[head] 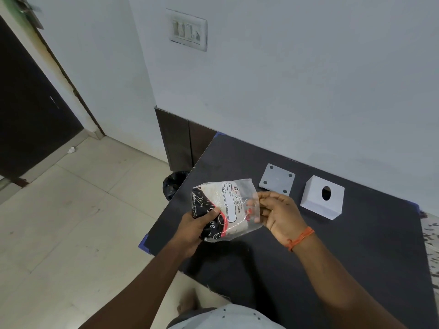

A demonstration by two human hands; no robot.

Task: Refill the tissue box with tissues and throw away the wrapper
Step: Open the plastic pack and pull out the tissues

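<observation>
A plastic-wrapped pack of tissues (225, 205), clear with black, red and white print, is held above the left part of the dark table (332, 245). My left hand (197, 230) grips its lower left end. My right hand (278, 213) pinches the clear wrapper at its right end. The white tissue box (323, 198), with a round hole on top, stands on the table to the right of my hands. Its flat white base plate (276, 178), with a hole near each corner, lies beside it on the left.
A bin lined with a black bag (174, 184) stands on the tiled floor just past the table's left edge. The table backs onto a white wall with a switch panel (187, 29). A dark door (28, 115) is at far left.
</observation>
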